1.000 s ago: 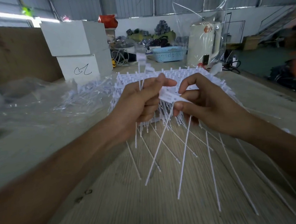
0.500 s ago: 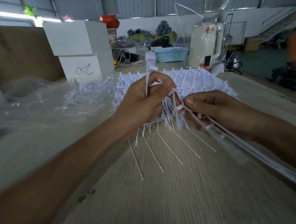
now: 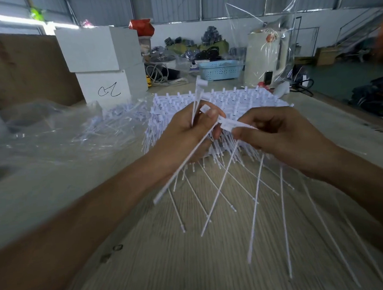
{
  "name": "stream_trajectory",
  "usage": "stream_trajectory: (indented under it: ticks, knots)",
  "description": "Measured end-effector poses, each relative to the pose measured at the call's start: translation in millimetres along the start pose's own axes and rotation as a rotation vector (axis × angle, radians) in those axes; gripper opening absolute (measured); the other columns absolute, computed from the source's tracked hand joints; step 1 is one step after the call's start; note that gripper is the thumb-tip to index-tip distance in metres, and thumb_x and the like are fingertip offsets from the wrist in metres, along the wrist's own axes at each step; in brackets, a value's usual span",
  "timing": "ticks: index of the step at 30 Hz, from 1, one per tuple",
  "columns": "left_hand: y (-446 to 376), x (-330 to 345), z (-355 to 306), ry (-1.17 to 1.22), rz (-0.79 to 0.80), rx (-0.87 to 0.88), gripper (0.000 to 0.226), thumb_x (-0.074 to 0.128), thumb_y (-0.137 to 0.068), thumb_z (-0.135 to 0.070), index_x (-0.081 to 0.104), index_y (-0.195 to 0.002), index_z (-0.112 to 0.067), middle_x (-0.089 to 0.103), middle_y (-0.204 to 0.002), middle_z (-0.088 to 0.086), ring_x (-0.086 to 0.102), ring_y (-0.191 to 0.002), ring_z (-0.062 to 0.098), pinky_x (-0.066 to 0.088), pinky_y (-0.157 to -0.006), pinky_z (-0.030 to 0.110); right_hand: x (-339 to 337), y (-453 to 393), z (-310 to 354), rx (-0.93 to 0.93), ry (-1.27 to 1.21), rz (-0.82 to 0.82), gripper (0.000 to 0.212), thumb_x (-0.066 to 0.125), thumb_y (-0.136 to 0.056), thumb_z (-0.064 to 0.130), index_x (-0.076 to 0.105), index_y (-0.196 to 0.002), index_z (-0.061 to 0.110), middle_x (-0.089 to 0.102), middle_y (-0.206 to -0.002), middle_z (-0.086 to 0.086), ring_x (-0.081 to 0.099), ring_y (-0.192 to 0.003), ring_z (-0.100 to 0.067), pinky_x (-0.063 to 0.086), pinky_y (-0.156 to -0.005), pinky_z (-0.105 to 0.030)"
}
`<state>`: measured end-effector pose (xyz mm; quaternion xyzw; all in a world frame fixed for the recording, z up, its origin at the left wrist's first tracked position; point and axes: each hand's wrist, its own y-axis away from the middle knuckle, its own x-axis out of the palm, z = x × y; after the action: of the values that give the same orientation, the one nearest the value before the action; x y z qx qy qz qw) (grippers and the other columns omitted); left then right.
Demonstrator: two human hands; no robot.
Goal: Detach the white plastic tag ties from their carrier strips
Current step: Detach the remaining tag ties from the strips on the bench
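Two hands meet at frame centre over the stack of white plastic carrier strips. Half a second ago your right hand swept a strip low toward the lower right; now it has brought it back up to your left hand, so the next tie is ready to detach. Your right thumb and forefinger pinch the flat white tag head. Your left fingers curl round a bundle of detached thin white tag ties, heads pointing to the upper edge. The held strip's ties fan toward the lower edge; their long axes run steeply, upper right to lower left, above the pale wood-grain table.
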<state>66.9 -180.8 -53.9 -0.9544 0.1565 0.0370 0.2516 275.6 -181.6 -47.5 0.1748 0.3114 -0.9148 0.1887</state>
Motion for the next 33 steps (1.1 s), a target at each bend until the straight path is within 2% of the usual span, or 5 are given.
stream_trajectory:
  ticks: [8,13,19,25,33]
  knots:
    - [-1,3,-1,0.100,-0.033,-0.188,0.028,0.039,-0.108,-0.027,0.057,-0.098,-0.008,0.045,-0.067,0.006,0.020,-0.035,0.007,0.019,-0.041,0.012,2,1,-3,-0.211,0.478,-0.074,0.008,0.072,-0.091,0.013,0.072,-0.085,0.018,0.060,-0.062,0.004,0.051,-0.055,-0.009,0.031,-0.053,-0.012]
    - [-4,-7,-6,0.132,-0.014,-0.180,0.021,0.039,-0.108,-0.023,0.055,-0.106,-0.010,0.059,-0.074,0.017,0.020,-0.037,0.008,0.017,-0.042,0.015,-1,-6,-12,-0.146,0.371,-0.084,0.011,0.066,-0.096,0.024,0.075,-0.101,0.020,0.071,-0.081,0.005,0.060,-0.069,-0.007,0.037,-0.060,-0.016]
    - [-8,-22,-3,-0.059,-0.041,-0.148,0.028,0.038,-0.109,-0.026,0.060,-0.091,-0.024,0.059,-0.058,0.016,0.034,-0.040,0.017,0.024,-0.042,0.018,10,-21,-19,-0.195,0.540,-0.083,0.019,0.061,-0.099,0.029,0.075,-0.102,0.017,0.072,-0.088,-0.004,0.064,-0.077,-0.020,0.049,-0.071,-0.042]
    - [-8,-37,7,-0.136,-0.062,-0.191,0.025,0.038,-0.108,-0.041,0.056,-0.096,-0.029,0.031,-0.051,0.000,0.021,-0.037,0.013,0.024,-0.042,0.017,19,-40,-18,-0.161,0.641,0.002,0.027,0.057,-0.101,0.036,0.073,-0.096,0.014,0.070,-0.083,-0.006,0.062,-0.074,-0.023,0.048,-0.068,-0.044]
    - [-11,-39,6,-0.331,-0.148,-0.225,0.029,0.048,-0.099,-0.054,0.052,-0.093,-0.026,0.038,-0.048,-0.012,0.028,-0.038,0.004,0.024,-0.039,0.018,27,-59,-6,-0.152,0.574,-0.108,0.026,0.062,-0.098,0.036,0.076,-0.096,0.013,0.073,-0.088,-0.003,0.064,-0.082,-0.021,0.049,-0.075,-0.039]
